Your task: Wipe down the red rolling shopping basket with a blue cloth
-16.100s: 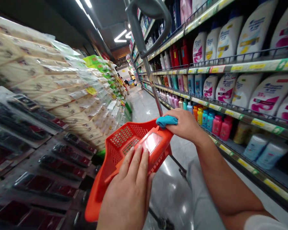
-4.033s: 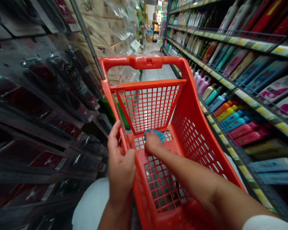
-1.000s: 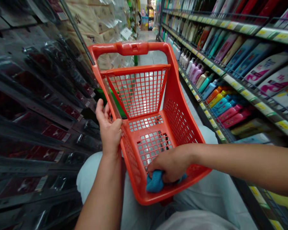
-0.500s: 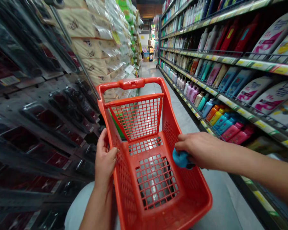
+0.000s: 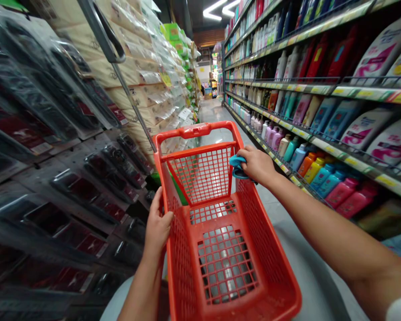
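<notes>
Left of the red plastic mesh shopping cart (image 5: 197,130) hang black blister packs (image 5: 96,178). My left grip (image 5: 157,227) is clenched on its left wall, bracing it, while my right grip (image 5: 250,165) pinches a soft blue cloth (image 5: 236,167) against its far right corner. Colourful plastic bottles (image 5: 330,183) stand right of it.

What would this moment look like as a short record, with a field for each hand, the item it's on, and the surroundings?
Setting: supermarket aisle
Left hand: grips the left rim of the red plastic shopping basket
Right hand: holds a blue cloth against the basket's upper right edge
Right side: shelves of toiletry bottles
Left side: blister-packed goods on a display, with plastic-wrapped tissue packs stacked behind
</notes>
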### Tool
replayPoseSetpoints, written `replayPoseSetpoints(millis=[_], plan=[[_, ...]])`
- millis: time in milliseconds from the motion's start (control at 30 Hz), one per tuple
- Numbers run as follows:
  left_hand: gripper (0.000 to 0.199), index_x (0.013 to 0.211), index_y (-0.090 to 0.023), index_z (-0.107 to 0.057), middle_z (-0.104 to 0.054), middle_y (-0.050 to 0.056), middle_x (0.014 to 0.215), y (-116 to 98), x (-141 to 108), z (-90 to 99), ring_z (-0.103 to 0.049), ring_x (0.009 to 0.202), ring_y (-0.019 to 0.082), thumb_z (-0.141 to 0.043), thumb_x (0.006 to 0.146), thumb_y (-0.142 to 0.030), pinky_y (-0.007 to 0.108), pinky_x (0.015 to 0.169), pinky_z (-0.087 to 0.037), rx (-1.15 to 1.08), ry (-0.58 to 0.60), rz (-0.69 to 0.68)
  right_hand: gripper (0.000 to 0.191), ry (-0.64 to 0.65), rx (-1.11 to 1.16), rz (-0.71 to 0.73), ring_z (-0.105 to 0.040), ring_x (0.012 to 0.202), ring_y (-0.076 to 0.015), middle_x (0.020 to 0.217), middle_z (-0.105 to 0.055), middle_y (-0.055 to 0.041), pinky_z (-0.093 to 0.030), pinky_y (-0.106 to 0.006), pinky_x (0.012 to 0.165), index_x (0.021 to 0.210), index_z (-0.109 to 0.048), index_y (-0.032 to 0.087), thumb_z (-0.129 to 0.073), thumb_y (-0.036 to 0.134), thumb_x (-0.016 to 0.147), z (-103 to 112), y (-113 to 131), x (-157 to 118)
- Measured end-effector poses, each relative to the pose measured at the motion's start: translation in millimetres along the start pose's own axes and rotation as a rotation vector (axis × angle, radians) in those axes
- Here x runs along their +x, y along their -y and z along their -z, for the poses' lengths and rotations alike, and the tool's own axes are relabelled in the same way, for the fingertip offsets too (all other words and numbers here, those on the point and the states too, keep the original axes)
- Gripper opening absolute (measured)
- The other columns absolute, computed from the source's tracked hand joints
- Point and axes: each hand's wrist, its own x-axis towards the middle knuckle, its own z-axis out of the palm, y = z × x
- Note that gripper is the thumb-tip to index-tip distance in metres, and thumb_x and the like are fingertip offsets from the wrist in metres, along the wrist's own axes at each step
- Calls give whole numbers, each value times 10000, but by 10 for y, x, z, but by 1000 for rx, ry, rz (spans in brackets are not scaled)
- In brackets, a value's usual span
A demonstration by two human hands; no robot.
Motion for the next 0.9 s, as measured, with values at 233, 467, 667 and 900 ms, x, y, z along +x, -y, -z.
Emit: replayPoseSetpoints(millis=[233, 467, 667, 900], plan=[[824, 1487, -183, -418, -524, 137, 1520, -46, 537, -13, -535, 1384, 292, -551, 675, -226, 449, 1167, -435, 193, 124, -54, 271, 65, -37, -13, -632, 996, -218, 1239, -623, -50, -420, -289, 695, 1151, -672, 276, -506, 260, 937, 19, 34, -166], [519, 1291, -200, -630, -517, 159, 1528, -533, 31, -322, -468, 1433, 355, -649, 778, -277, 596, 1236, -256, 586, 283, -289, 221, -3, -16, -136, -640, 976, -220, 1194, -633, -51, -393, -290, 633, 1109, -662, 270, -512, 275, 946, -35, 93, -240], [541, 1485, -131, -464, -678, 174, 1335, -499, -1165, -952, -723, 1121, 273, -439, 993, -355, 394, 913, -608, 957, 427, -397, 183, -95, 85, -201, -646, 937, -200, 1154, -642, -37, -406, -281, 667, 1060, -664, 254, -545, 226, 925, -103, 166, -439], [448, 1414, -225, -564, -806, 72, 1001, -386, -1100, -534, -784, 849, 218, -350, 1036, -336, 291, 717, -616, 1066, 488, -349, 266, -215, 392, -157, -650, 1015, -200, 1190, -638, -39, -483, -287, 836, 1105, -674, 258, -568, 140, 891, -323, 408, -820]])
